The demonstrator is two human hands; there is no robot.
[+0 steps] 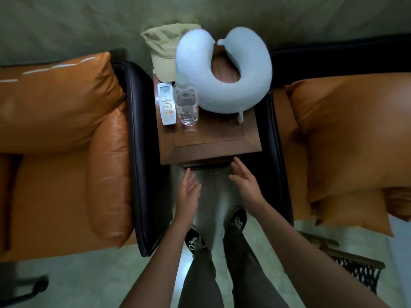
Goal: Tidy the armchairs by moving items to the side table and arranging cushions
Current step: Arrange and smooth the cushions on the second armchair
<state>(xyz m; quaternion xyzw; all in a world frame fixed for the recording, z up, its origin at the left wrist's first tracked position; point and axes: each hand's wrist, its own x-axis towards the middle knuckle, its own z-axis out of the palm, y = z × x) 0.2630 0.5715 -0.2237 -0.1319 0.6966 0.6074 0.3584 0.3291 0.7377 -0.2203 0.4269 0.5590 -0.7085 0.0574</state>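
Head view: my left hand [188, 192] and right hand [245, 183] are empty, fingers straight, near the side table [211, 143]. Cap [164, 47], remote [166, 103], bottle [186, 101] and neck pillow [222, 70] sit on it. Pillow overhangs the right edge; a bump could slide it off or topple the bottle.

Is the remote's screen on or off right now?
On. The remote, lying face up on the side table beside the bottle, shows the digits 22 on its screen.

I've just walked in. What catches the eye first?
The pale blue neck pillow curls on the wooden side table in the middle, with a water bottle, a white remote and a beige cap at its left. Big orange cushions fill the armchairs on either side.
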